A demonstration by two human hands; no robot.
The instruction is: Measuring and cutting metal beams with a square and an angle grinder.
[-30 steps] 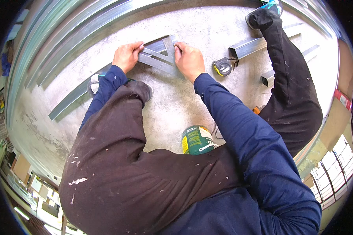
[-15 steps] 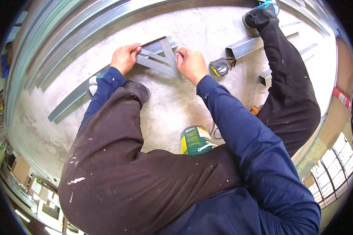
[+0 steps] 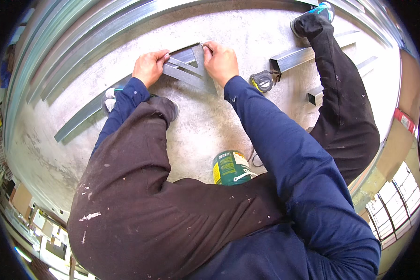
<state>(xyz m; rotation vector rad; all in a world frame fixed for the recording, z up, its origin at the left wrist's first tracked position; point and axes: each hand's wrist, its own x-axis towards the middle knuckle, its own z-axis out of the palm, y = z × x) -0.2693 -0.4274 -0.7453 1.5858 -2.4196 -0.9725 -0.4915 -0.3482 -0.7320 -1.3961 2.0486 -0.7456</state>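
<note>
A grey metal triangle square point(image 3: 184, 77) with a cut-out middle lies over the far end of a long metal channel point(image 3: 74, 122) on the floor. The fingers of my left hand point(image 3: 148, 69) are closed on the square's left corner. Against its far right corner, beside the channel's end, my right hand point(image 3: 221, 63) is pinched closed; whatever is between those fingertips is hidden. A black and yellow tape measure point(image 3: 262, 81) lies on the floor to the right of my right hand.
Long metal profiles point(image 3: 98, 42) run along the far left. A square metal tube point(image 3: 296, 57) and a thinner tube point(image 3: 315, 95) lie by my right leg. Close to my thigh stands a green tin point(image 3: 229, 169) with a pale handle. A window point(image 3: 394, 205) is at the right.
My right hand has moved away from me and slightly left, from the square's right side to its far right corner. My left hand stays on the square's left corner.
</note>
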